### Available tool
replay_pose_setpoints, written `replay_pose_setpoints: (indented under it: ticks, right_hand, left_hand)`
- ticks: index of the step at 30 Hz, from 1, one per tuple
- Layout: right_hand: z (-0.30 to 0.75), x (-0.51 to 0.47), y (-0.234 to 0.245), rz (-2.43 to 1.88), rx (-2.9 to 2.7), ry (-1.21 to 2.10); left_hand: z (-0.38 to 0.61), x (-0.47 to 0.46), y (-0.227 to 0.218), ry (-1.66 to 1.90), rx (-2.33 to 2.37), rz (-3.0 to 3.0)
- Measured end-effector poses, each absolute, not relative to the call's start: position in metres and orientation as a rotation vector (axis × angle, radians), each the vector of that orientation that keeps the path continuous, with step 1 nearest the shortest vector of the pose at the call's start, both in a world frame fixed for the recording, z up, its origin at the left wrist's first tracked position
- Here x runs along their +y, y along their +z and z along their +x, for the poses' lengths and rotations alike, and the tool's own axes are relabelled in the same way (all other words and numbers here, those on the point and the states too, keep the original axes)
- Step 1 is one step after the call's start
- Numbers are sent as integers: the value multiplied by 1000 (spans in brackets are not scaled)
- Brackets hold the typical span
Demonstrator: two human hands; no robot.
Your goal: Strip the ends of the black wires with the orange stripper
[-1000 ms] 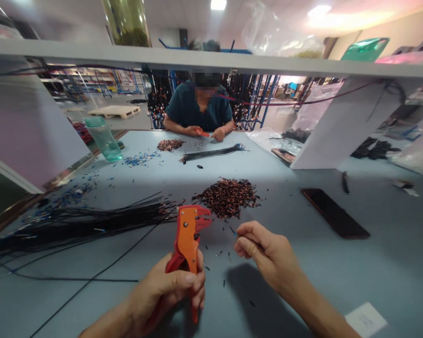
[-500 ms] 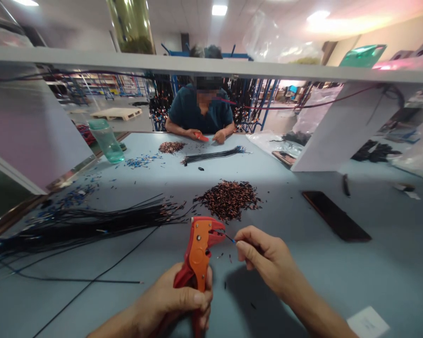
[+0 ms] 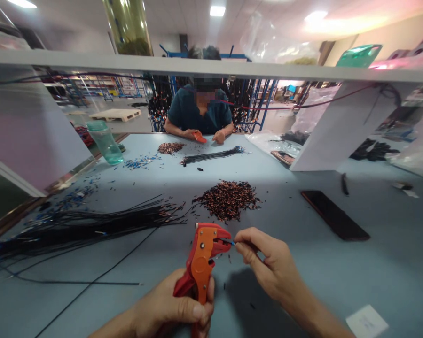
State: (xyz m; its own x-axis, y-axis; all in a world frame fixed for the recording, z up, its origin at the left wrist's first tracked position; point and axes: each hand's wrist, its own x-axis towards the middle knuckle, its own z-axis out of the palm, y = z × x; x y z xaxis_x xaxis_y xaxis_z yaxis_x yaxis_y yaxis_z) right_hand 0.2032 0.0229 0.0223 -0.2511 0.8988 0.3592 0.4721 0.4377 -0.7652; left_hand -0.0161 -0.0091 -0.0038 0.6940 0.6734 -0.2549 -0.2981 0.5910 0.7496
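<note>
My left hand (image 3: pixel 179 303) is wrapped around the handles of an orange and red wire stripper (image 3: pixel 201 263), held upright with its jaws facing right. Between thumb and fingertips, my right hand (image 3: pixel 268 258) pinches a short black wire with a blue end (image 3: pixel 232 243). The wire's black part reaches into the jaws of the stripper; whether they grip it I cannot tell. Just behind the tool lies a heap of short black pieces with copper-coloured ends (image 3: pixel 229 199). A bundle of long black wires (image 3: pixel 105 224) stretches across the table on the left.
A dark phone (image 3: pixel 334 213) lies on the right, with a white paper square (image 3: pixel 366 321) nearer me. Opposite, a co-worker (image 3: pixel 199 110) holds an orange tool (image 3: pixel 199 136). A green bottle (image 3: pixel 105 143) stands back left. The white shelf (image 3: pixel 268 70) spans overhead.
The stripper has shifted slightly right and down, and its jaws now surround the black part of the wire up to near its blue end. My right hand has barely moved.
</note>
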Motion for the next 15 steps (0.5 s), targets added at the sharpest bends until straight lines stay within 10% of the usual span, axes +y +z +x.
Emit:
replay_pose_setpoints:
  ticks: [15]
  right_hand:
    - [203, 21, 18, -1093, -1932, 524]
  left_hand:
    - [-18, -8, -3, 591, 551, 755]
